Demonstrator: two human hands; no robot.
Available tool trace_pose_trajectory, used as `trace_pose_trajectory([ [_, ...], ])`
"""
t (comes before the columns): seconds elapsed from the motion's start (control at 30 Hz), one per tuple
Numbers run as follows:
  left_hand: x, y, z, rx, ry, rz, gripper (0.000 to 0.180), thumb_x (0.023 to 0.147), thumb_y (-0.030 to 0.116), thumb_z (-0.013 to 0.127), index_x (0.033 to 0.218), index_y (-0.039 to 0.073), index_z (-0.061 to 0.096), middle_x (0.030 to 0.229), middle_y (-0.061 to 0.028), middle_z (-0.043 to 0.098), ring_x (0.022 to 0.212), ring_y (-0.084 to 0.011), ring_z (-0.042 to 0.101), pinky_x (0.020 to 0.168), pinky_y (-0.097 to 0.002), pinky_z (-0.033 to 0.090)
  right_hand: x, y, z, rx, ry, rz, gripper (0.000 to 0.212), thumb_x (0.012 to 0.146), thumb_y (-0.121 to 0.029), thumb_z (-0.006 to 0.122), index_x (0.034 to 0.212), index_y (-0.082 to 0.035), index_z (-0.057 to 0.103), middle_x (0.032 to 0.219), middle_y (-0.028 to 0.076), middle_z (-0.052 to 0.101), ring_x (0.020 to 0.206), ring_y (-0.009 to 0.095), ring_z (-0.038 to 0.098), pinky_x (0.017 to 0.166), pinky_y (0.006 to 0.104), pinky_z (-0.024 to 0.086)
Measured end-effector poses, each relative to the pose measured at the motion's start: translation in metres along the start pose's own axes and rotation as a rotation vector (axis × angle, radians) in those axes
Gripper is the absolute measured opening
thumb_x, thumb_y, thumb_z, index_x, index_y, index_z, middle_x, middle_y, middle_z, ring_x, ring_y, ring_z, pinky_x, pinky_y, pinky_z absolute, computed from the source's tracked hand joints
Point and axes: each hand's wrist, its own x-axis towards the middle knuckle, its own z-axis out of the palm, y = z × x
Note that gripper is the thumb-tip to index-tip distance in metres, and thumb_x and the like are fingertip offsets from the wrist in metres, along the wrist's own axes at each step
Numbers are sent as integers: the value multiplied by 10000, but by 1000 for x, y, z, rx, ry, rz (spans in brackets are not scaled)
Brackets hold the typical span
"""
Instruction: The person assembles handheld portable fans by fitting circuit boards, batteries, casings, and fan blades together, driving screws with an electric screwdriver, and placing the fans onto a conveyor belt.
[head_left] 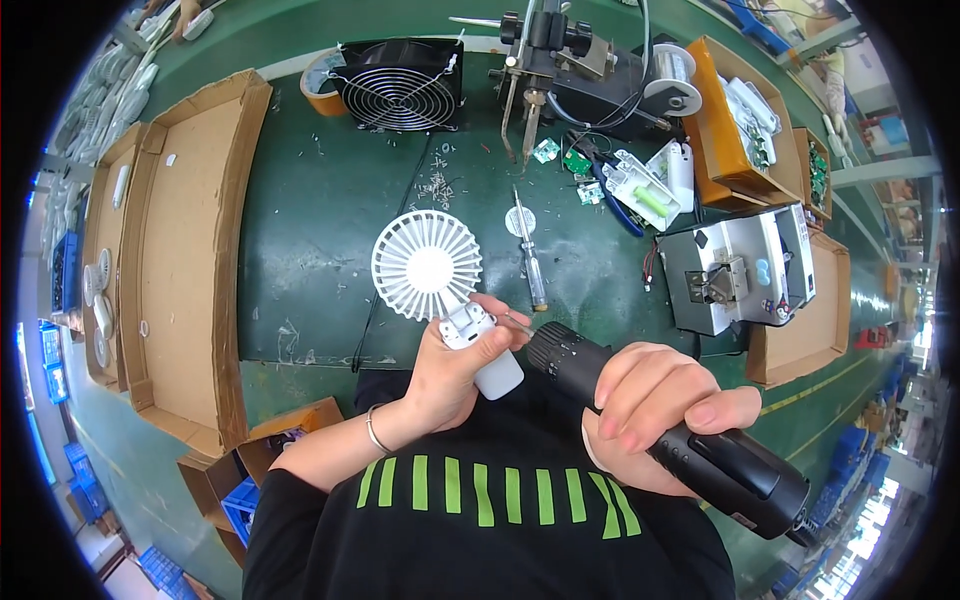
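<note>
My left hand (438,378) is closed around the white handle of a small handheld fan (428,268), just in front of my body. The fan's round slatted head points away from me, over the near part of the table. In my right hand (655,405) is a black electric screwdriver (572,358), gripped by its body. Its thin bit reaches left to the fan's handle, close to my left fingertips. Whether the tip sits in a screw is too small to tell. Beyond the fan, a screwdriver with a clear handle (533,270) lies over a small round white disc.
A black cooling fan with a wire grille (402,90) and a soldering stand (535,95) line the far edge. Pliers (628,215), circuit boards (577,162) and an opened white casing (645,195) lie right, beside a grey metal fixture (705,280). Cardboard trays (190,250) flank the left.
</note>
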Motion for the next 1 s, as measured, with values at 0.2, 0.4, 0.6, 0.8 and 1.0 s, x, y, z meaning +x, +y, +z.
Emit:
trace_pose_trajectory([
  [0.2,3,8,2,-142,41,-93,227,870,141,689,1037,69,554,938,-81,650,829,-166,615,767,-312,499,-1,1,2,28,56,21,278,966,-301,446,1012,-29,417,741,178,613,575,280,603,530,418,497],
  [0.4,7,7,11,-91,31,-17,230,841,60,687,988,70,510,829,-43,587,763,-157,580,716,-303,470,3,2,10,-34,207,-90,235,879,-74,616,990,-29,414,648,129,590,496,248,581,495,380,499],
  [0.6,0,14,15,37,93,88,268,781,4,709,951,73,513,831,-35,583,766,-165,600,732,-315,493,2,-5,2,43,140,35,340,821,98,594,1087,-46,440,716,106,584,600,223,572,604,370,478],
  [0.8,-1,12,13,85,54,124,275,762,-18,712,944,64,524,833,-55,610,772,-169,617,751,-318,502,1,-13,11,20,321,173,381,965,-472,401,974,-94,454,626,91,549,523,233,521,539,364,404],
  [1.0,1,9,8,116,3,141,294,748,-47,715,947,55,524,870,-75,606,806,-167,604,762,-311,495,6,-6,9,61,443,139,795,786,-840,304,948,-79,471,539,66,490,437,190,460,476,331,386],
])
